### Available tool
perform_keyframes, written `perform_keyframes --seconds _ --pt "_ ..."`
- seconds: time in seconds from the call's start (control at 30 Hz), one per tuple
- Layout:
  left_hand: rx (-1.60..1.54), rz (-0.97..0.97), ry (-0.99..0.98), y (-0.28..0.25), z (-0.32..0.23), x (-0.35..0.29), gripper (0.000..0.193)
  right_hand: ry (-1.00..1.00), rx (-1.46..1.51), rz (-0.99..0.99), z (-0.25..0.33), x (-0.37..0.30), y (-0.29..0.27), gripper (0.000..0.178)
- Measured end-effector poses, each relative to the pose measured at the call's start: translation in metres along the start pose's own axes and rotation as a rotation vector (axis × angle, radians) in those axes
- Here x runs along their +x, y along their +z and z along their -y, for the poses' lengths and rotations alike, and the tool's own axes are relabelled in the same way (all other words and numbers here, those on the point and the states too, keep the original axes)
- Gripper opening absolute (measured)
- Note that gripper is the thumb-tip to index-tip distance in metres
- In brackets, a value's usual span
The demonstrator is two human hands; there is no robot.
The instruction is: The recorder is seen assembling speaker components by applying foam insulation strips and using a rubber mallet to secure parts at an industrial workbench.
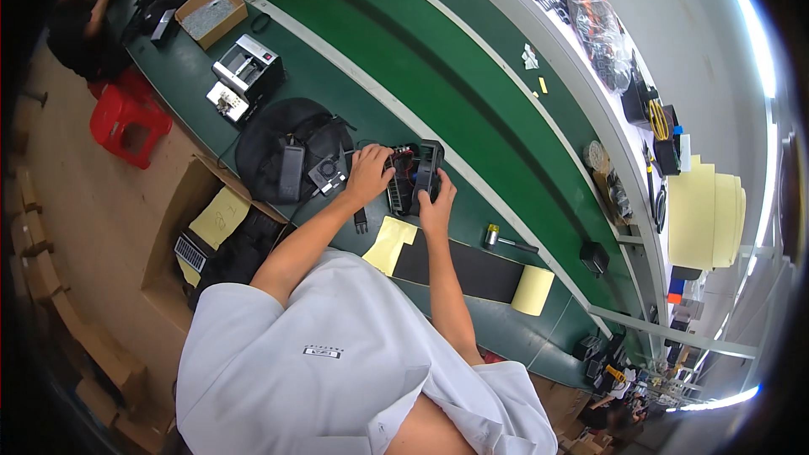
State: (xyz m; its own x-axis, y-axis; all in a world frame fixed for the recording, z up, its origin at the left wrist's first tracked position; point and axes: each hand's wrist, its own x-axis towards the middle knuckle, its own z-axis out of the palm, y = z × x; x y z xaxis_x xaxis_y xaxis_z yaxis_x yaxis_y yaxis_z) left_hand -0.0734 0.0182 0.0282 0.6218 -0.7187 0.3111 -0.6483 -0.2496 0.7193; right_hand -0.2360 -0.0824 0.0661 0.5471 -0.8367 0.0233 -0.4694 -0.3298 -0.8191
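Your white shirt (337,345) looms nearest; carton (166,265) at left, round black pad (259,131) next; your left hand (368,175) touches the wired casing (428,168) between your hands, grip unclear; your right hand (436,204) clamps it; hammer (493,238) lies further right.

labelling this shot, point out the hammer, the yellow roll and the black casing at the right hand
Hammer (516,244), head view: on its handle
Yellow roll (533,291), head view: on its curved side
Black casing (430,166), head view: on its middle

The green bench (312,76) carried a hammer (493,237) at right. A machine (251,72) and an open carton (226,27) stood left.
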Motion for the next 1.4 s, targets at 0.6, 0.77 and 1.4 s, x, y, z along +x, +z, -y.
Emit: perform_keyframes --seconds 0.6,0.77,1.4 --pt "-0.121 0.044 -0.169 0.012 0.006 0.0 0.047 -0.26 -0.529 0.069 0.021 -0.015 0.016 0.073" --pt "-0.199 0.041 -0.225 0.015 0.0 0.0 0.046 -0.265 -0.536 0.08 0.023 -0.013 0.012 0.072" --pt "-0.272 0.074 -0.315 0.006 0.0 0.002 0.055 -0.34 -0.712 0.198 0.027 -0.012 0.017 0.077"
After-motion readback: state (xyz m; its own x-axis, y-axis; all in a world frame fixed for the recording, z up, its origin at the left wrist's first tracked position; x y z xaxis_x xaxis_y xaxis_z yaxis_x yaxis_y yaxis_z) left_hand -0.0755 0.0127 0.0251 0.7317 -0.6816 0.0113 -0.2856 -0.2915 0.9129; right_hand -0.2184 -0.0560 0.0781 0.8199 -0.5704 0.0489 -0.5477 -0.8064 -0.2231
